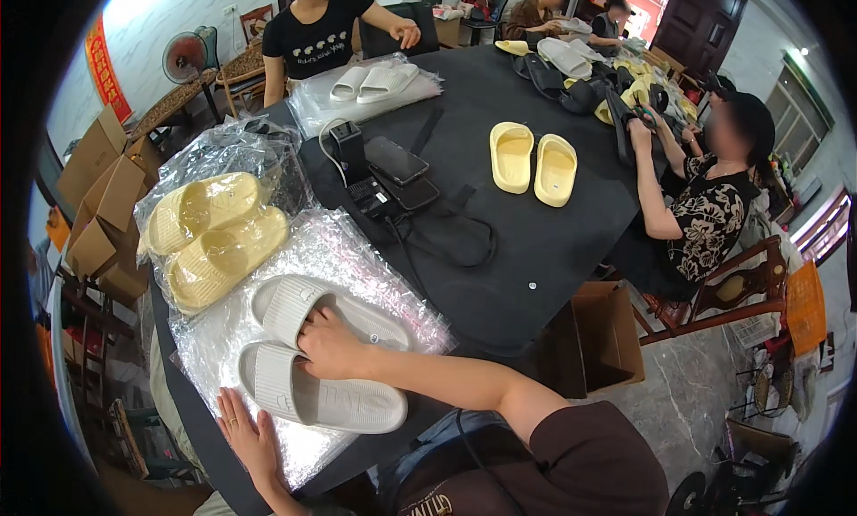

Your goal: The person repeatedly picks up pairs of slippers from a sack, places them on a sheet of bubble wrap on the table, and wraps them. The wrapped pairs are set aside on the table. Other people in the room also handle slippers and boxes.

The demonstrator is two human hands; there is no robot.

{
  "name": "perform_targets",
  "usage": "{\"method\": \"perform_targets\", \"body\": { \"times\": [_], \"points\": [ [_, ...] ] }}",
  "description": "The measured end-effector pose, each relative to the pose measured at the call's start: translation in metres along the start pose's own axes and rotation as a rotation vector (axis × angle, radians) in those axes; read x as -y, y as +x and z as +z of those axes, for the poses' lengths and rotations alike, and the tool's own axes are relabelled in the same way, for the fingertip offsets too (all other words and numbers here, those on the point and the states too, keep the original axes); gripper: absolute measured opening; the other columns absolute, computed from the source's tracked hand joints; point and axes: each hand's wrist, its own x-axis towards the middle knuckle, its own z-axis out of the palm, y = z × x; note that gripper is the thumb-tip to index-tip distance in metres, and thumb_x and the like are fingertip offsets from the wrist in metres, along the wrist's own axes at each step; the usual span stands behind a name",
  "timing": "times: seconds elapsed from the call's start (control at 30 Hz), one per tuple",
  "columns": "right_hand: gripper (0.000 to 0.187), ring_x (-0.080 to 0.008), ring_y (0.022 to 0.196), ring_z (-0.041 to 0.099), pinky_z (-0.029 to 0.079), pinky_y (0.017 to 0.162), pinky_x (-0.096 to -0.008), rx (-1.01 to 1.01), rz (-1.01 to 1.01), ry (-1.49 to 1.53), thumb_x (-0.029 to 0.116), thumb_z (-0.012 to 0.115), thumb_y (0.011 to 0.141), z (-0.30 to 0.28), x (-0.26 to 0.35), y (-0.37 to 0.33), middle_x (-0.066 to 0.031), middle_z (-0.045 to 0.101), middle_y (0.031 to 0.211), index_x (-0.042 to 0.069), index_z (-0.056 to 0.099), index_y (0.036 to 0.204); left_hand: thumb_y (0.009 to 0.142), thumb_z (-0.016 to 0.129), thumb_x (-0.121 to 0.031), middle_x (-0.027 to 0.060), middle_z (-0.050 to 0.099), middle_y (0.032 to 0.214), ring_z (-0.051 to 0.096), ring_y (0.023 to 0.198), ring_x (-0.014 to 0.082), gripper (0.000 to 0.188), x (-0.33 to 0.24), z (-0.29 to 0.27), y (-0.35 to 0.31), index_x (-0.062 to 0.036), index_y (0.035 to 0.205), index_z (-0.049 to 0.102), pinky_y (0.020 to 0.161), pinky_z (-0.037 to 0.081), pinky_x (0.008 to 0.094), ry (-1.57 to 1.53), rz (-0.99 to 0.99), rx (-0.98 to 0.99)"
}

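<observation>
A pair of light grey slide slippers (357, 402) lies side by side on a stack of clear plastic bags (308, 440), straps toward the left. My right hand (335, 345) reaches across and closes on the pair where the inner edges meet, its fingertips hidden by the straps and footbeds. Flat on the bags beside the nearer slipper's toe rests my left hand (245, 431), fingers outstretched, holding nothing. Just beyond, a pale yellow pair of slippers (228, 248) sits in clear plastic on the left of the black table (500, 284).
Phones (397, 161), a black device (348, 150) and cables occupy the table's middle. Yellow slippers (511, 159) stand farther right. Across the table, a person (312, 38) stands by bagged white slippers (386, 80). Another person (705, 186) handles dark slippers. A cardboard box (611, 337) stands right.
</observation>
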Motion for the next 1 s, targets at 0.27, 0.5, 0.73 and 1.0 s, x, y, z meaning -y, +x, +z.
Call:
{"method": "perform_targets", "body": {
  "times": [0.27, 0.5, 0.73, 1.0],
  "points": [
    [0.045, -0.0327, 0.116, 0.044, 0.029, 0.097, -0.0451, -0.037, -0.015, -0.01, 0.03, 0.067, 0.072, 0.0059, -0.0028, 0.0001, -0.016, 0.058, 0.114, -0.003, 0.063, 0.104, 0.091, 0.047, -0.033, 0.013, 0.027, 0.15, 0.019, 0.141, 0.0277, 0.062, 0.0, -0.0001, 0.0004, -0.003, 0.143, 0.03, 0.113, 0.011, 0.0442, 0.01, 0.001, 0.006],
    [0.048, -0.0355, 0.118, 0.043, 0.027, 0.101, -0.0488, 0.019, 0.002, 0.004, 0.032, 0.066, 0.073, 0.0024, -0.0016, 0.0011, -0.0183, 0.058, 0.114, -0.004, 0.062, 0.104, 0.093, 0.044, -0.037, 0.0124, 0.026, 0.151, 0.019, 0.141, 0.0274, 0.062, -0.0005, -0.0011, -0.0005, -0.0039, 0.143, 0.03, 0.113, 0.011, 0.0436, 0.02, 0.005, 0.008],
    [0.045, -0.033, 0.117, 0.042, 0.027, 0.099, -0.0443, -0.013, -0.002, 0.012, 0.028, 0.067, 0.072, 0.0023, -0.0012, -0.0004, -0.0169, 0.059, 0.111, -0.004, 0.062, 0.102, 0.093, 0.044, -0.039, 0.0129, 0.027, 0.15, 0.02, 0.141, 0.0271, 0.063, -0.001, -0.0011, 0.0, -0.0029, 0.143, 0.031, 0.113, 0.011, 0.0435, 0.02, 0.005, 0.001],
    [0.046, -0.0327, 0.117, 0.043, 0.028, 0.099, -0.0449, -0.035, -0.012, 0.011, 0.028, 0.067, 0.072, 0.0026, -0.001, -0.0016, -0.0165, 0.059, 0.111, -0.004, 0.062, 0.104, 0.093, 0.045, -0.038, 0.0128, 0.027, 0.15, 0.02, 0.141, 0.0271, 0.063, -0.0018, -0.0012, -0.0007, -0.0029, 0.143, 0.031, 0.113, 0.011, 0.0435, 0.013, -0.003, 0.001]
  ]
}}
